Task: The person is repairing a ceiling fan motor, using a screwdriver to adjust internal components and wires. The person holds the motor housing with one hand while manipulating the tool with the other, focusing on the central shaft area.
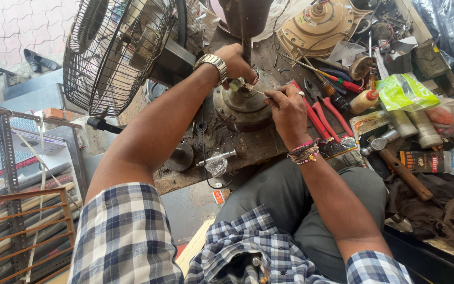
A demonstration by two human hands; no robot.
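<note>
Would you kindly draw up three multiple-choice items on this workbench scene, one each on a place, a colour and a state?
1. Where does the wire fan guard stand?
A. Left of the round motor housing
B. Right of it
C. On the person's lap

2. What colour are the plier handles?
A. Blue
B. Red
C. Black

3. What is the right hand doing?
A. Lying open and flat
B. Pinching a thin tool
C. Gripping the hammer

Answers:
1 A: the guard fills the upper left.
2 B: both handles are red.
3 B: its fingers close on a thin rod at the housing, where the left hand grips the shaft.
</note>
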